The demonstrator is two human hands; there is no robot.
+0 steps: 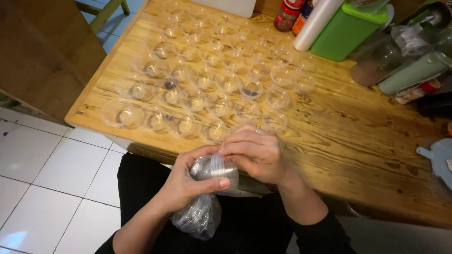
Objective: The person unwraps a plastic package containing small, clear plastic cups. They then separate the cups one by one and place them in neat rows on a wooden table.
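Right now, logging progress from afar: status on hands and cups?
Left hand grips stack of clear cups in plastic bag. Right hand pinches stack's top. Rows of clear cups cover wooden table ahead.

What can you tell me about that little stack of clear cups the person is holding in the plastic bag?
The stack of cups looks like thin clear plastic, nested tightly and lying on its side, rims toward the table. A crinkled clear plastic bag sheathes its lower end and hangs below. The left hand grips it from beneath, thumb across it; the right hand pinches the rims. It is held above the lap, off the wooden table.
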